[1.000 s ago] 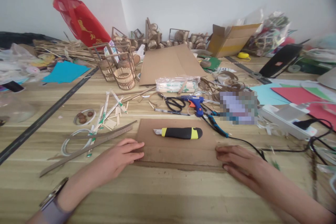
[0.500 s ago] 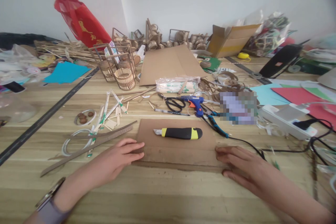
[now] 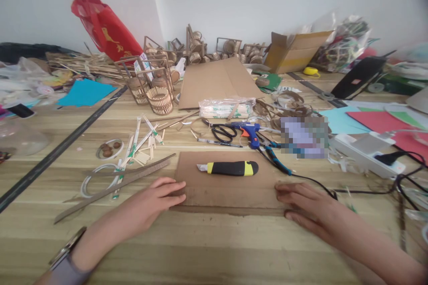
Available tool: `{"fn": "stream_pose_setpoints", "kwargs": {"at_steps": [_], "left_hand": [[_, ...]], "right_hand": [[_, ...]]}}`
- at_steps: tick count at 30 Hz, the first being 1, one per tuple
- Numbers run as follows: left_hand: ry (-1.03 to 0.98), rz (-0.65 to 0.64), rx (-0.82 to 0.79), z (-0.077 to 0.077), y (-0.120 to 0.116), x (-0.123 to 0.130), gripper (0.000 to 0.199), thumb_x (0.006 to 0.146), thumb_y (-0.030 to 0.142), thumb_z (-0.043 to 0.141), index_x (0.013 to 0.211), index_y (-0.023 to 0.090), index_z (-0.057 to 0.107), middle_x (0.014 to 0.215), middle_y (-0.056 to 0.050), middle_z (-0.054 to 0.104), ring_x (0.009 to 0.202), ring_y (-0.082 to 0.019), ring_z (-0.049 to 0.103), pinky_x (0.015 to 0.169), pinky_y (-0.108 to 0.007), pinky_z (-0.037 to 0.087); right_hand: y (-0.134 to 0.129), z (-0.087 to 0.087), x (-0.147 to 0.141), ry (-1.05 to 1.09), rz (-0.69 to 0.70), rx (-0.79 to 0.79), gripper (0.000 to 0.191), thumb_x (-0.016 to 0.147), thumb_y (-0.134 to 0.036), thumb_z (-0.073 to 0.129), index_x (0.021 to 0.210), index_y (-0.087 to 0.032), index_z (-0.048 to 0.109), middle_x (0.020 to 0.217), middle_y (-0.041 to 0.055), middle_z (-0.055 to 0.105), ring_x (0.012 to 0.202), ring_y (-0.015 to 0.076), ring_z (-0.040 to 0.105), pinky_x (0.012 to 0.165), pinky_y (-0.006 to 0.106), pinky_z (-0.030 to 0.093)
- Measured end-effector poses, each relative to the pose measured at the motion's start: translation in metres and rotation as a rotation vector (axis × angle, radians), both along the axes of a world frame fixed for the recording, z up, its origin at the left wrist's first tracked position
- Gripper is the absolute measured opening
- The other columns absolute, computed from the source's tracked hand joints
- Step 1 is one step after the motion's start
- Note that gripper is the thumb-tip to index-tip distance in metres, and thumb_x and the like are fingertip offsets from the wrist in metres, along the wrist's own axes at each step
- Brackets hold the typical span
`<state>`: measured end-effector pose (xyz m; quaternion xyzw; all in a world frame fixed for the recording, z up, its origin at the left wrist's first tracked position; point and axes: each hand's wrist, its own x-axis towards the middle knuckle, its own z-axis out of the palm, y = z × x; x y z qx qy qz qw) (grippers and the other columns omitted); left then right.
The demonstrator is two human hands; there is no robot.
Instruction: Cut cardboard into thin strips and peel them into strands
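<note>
A brown cardboard piece [image 3: 230,193] lies flat on the wooden table in front of me. On top of it rests a black and yellow utility knife [image 3: 230,168], its blade pointing left. My left hand [image 3: 160,198] is open, its outstretched fingertips lying on the cardboard's left edge. At the opposite edge, my right hand [image 3: 304,202] touches the cardboard with its fingers, thumb apart from them and nearer to me. Neither hand holds the knife. Just behind the cardboard are a blue glue gun [image 3: 252,133], black scissors [image 3: 224,132] and a pen [image 3: 219,143].
Left of the cardboard lie brown strips [image 3: 117,193], a white tape roll [image 3: 100,180] and loose wooden sticks [image 3: 143,156]. Small stick baskets [image 3: 159,100] stand further back near a large cardboard sheet [image 3: 214,78]. A power strip [image 3: 368,153] with black cables sits at right.
The whole view has shifted very slightly. Both hands stay at the cardboard's two side edges, and the knife lies in the same place on it.
</note>
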<state>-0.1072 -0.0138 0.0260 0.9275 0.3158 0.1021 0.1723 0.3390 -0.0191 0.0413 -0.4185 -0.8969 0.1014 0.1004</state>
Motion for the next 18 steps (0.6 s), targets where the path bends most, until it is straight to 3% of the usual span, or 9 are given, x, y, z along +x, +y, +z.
{"fn": "stream_pose_setpoints", "kwargs": {"at_steps": [8, 18], "left_hand": [[-0.023, 0.011, -0.039, 0.0008, 0.0000, -0.0004, 0.064, 0.087, -0.004, 0.039, 0.139, 0.030, 0.055, 0.148, -0.003, 0.051, 0.136, -0.021, 0.042, 0.107, -0.038, 0.047], [-0.020, 0.008, -0.020, 0.0009, -0.0001, 0.0000, 0.065, 0.085, -0.005, 0.038, 0.139, 0.029, 0.054, 0.147, -0.004, 0.052, 0.135, -0.022, 0.042, 0.105, -0.042, 0.048]], "right_hand": [[0.0051, -0.0045, 0.0010, 0.139, -0.026, -0.008, 0.023, 0.095, -0.035, 0.052, 0.096, -0.025, 0.073, 0.113, 0.0090, 0.073, 0.106, 0.0238, 0.070, 0.087, 0.035, 0.059], [0.0035, 0.0020, -0.0008, 0.108, -0.060, -0.087, 0.024, 0.095, -0.036, 0.051, 0.096, -0.025, 0.072, 0.115, 0.0100, 0.072, 0.110, 0.0260, 0.068, 0.090, 0.040, 0.058]]}}
